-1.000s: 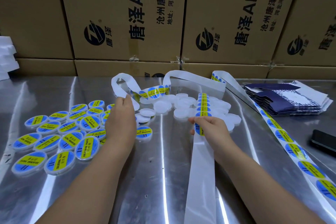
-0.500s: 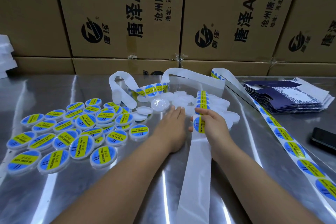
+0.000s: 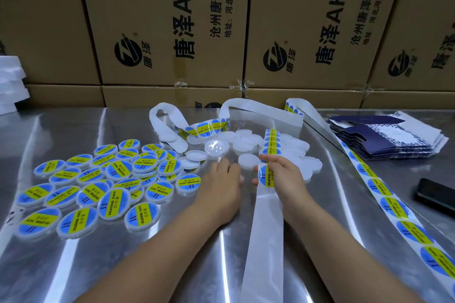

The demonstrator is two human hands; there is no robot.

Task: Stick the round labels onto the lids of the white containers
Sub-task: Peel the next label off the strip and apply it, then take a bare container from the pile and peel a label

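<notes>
Labelled containers [image 3: 114,202] heaped left, lids reading "SOLDERING PASTE". Left hand [image 3: 221,181] has crossed from that heap to centre, grip loose, seemingly empty, beside a bare white container [image 3: 247,166]. Right hand [image 3: 285,179] pinches label strip [image 3: 264,229] at a round label [image 3: 265,177]. Cartons [image 3: 172,19] behind: "AH4".

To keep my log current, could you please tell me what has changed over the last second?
The left hand left the labelled containers and moved right, its fingers now beside an unlabelled white container. The right hand kept pinching the label strip at a round label. The phone stayed put.
</notes>
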